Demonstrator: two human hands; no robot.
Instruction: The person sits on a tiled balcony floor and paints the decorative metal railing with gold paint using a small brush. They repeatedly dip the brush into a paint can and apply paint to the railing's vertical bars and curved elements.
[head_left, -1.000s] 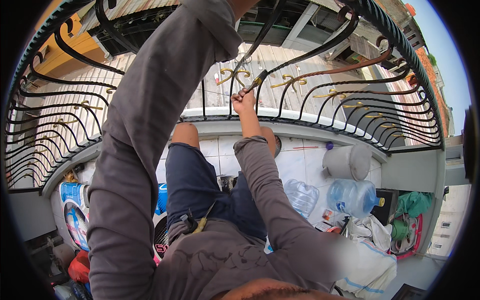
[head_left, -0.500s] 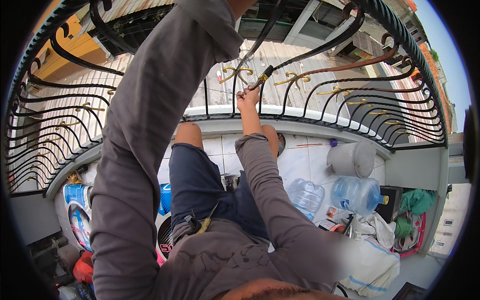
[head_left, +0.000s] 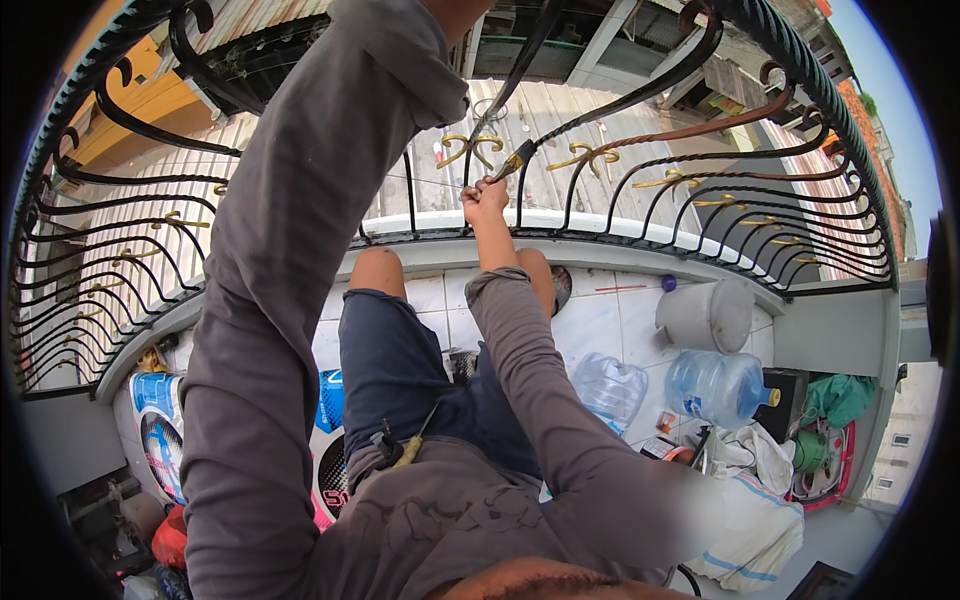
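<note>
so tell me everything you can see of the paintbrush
The paintbrush has a broad dark end, apparently bristles, a yellow middle with dark marks, and a narrower end gripped in the right hand. It slants up and rightward in the picture, overlapping a black railing bar; whether they touch is unclear.

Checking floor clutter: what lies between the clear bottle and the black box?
In the head view, a blue water bottle lies on its side between the clear bottle and black box.
</note>
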